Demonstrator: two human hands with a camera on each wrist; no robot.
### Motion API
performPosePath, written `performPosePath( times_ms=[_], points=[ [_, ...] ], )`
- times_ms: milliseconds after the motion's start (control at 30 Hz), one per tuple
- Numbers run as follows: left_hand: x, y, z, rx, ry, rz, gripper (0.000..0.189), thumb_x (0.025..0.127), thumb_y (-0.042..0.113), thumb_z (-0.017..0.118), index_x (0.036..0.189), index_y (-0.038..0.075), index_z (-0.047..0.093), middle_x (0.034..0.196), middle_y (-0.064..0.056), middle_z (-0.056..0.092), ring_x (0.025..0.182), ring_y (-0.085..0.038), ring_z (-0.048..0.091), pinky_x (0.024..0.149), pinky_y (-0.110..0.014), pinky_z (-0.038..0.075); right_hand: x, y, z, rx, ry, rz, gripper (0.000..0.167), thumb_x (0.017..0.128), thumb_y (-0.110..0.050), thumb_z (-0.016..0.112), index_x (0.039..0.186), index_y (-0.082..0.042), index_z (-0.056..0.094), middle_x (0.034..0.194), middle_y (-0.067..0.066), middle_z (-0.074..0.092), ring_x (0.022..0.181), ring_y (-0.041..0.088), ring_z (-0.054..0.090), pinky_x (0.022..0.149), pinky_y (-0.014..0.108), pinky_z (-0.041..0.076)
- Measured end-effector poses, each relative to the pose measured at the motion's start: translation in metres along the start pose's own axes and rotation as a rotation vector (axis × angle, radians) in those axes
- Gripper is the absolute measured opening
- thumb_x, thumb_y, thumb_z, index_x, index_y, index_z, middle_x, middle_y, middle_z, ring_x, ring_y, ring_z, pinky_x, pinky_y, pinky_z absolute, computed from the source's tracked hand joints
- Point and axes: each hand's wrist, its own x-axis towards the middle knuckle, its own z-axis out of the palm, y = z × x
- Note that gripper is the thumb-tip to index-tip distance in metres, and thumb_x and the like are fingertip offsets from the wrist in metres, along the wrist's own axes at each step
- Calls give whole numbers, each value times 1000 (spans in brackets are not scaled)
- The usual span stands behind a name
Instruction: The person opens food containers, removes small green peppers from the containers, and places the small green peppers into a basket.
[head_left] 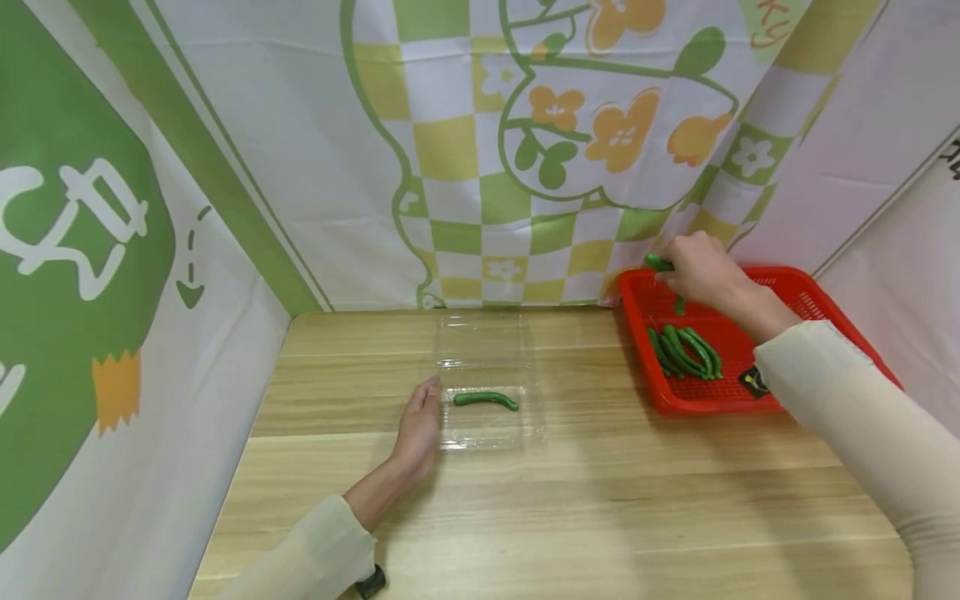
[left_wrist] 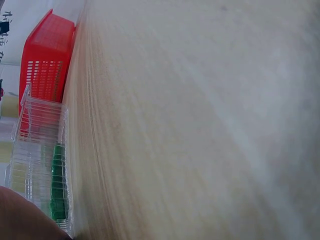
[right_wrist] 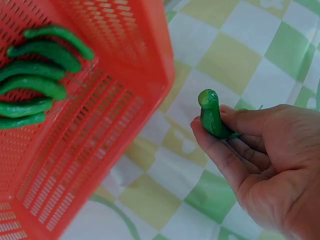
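My right hand (head_left: 697, 265) pinches a green chili pepper (right_wrist: 212, 116) between thumb and fingers, above the back left corner of the red plastic basket (head_left: 660, 407). Several more green chili peppers (head_left: 686, 353) lie side by side on the basket's floor. One green chili pepper (head_left: 486, 400) lies crosswise in a clear plastic box (head_left: 483, 433), whose hinged lid (head_left: 482, 340) is folded back towards the wall. Along the box's left side rests my left hand (head_left: 418, 427), its fingers fairly straight against the edge. In the left wrist view only a dark part of that hand shows, overlapping the box.
A small dark item (head_left: 752, 382) with a light mark lies in the basket near its front wall. The wooden table (head_left: 585, 508) meets a patterned cloth (head_left: 480, 200) at the back. White printed panels stand on both sides, and a black object (head_left: 371, 582) lies by the left sleeve.
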Motion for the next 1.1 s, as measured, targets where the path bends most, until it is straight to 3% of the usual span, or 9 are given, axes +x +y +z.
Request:
performPosePath(
  times_ms=[300, 400, 567, 833, 1100],
  points=[
    [0, 0, 0, -6, 2, -11, 54, 117, 18, 25, 165, -6, 16, 175, -25, 9, 163, -42, 4, 134, -55, 5, -2, 29, -2, 12, 1, -2, 22, 90, -1, 77, 72, -5, 66, 62, 2, 60, 63, 24, 60, 59, 43, 51],
    [0, 0, 1, -5, 1, -12, 54, 117, 17, 25, 165, -7, 15, 175, -25, 8, 163, -42, 4, 134, -55, 5, -2, 40, -1, 3, -13, 11, 28, 90, -3, 78, 67, -7, 61, 58, 0, 56, 60, 23, 58, 57, 42, 48],
    [-1, 0, 1, -13, -4, -18, 54, 117, 16, 25, 165, -6, 15, 176, -24, 8, 163, -41, 3, 134, -54, 4, -5, 56, 2, -17, -40, 44, 36, 90, -8, 78, 61, -8, 57, 54, 1, 56, 61, 27, 61, 59, 49, 50],
    [-1, 0, -2, -1, -36, -11, 55, 117, 17, 22, 166, -6, 11, 176, -24, 3, 163, -42, -2, 134, -55, 1, -7, 79, 9, -38, -76, 77, 30, 90, -10, 76, 63, -6, 62, 57, 2, 59, 65, 31, 59, 63, 53, 50],
    [-1, 0, -1, -14, -20, -12, 54, 117, 17, 23, 165, -6, 13, 176, -24, 5, 163, -41, 0, 134, -54, 2, -8, 99, 19, -39, -91, 93, 27, 89, -11, 78, 68, -8, 62, 58, 0, 58, 71, 38, 63, 69, 59, 52]
  ],
)
